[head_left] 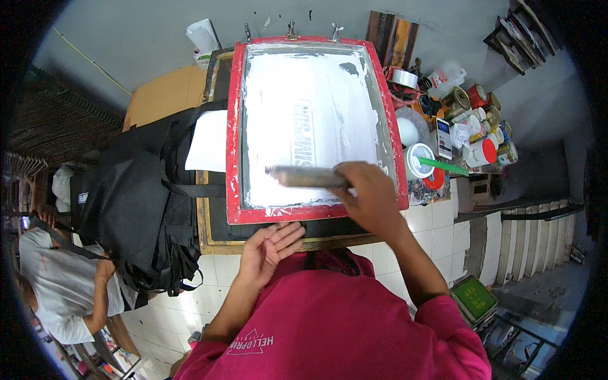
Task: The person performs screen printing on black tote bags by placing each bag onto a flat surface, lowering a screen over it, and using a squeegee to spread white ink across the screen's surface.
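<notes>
- At far left, a co-worker in a white shirt (66, 278) stands beside the table, one hand close to a black fabric bag (120, 196) with straps.
- Behind the bag, a tan panel (168, 92) lies near the wall.
- Right of the bag, a white sheet (208, 142) extends from beneath the left side of the screen frame.
- Your red-edged screen-printing frame (285, 216) lies over a wood-edged board (218, 246); metal wing-nut clamps (291, 30) stand along its far edge.
- The screen mesh (272, 107) carries white ink, uneven toward the right, with a lettered design near the middle.
- Your left hand (269, 249) is released, palm turned up and fingers loosely bent, at the frame's near edge; contact with the edge cannot be determined.
- Your squeegee (307, 177) lies crosswise over the near part of the mesh; whether its blade touches cannot be confirmed.
- Your right hand (370, 193) grasps the squeegee by its right end.
- Right of the frame, a white tub (413, 158) holds a green stick (446, 167), near a smartphone (444, 138).
- Further right, paint-marked jars (481, 153) stand grouped, one red-lidded.
- Below them, a green-faced frame (475, 296) sits at floor level.
</notes>
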### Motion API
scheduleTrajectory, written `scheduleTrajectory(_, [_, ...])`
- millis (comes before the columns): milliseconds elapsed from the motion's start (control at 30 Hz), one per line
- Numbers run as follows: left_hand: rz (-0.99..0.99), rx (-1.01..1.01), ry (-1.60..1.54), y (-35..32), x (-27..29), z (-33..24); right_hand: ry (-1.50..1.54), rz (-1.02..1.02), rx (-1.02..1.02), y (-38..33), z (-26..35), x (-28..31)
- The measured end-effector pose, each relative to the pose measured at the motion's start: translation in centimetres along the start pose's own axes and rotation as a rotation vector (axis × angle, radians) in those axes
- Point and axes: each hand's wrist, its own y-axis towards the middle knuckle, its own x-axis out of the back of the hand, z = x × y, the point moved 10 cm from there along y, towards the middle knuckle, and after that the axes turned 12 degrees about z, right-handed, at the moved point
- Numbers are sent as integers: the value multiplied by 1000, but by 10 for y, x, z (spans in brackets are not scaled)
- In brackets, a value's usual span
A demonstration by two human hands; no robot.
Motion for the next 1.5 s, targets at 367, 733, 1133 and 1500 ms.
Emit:
scheduleTrajectory(367, [129,-784,2094,-26,-150,-104,-215,170,11,4,19,-52])
scheduleTrajectory(733, [211,-673,2168,-10,-131,-82,236,-129,-463,-80,-87,50])
scheduleTrajectory(1133, [187,-591,2199,-12,-128,-73,382,-323,-854,-183,-197,34])
scheduleTrajectory(1500, [98,-552,2227,-13,-123,-72,508,-310,-668,-146,-185,58])
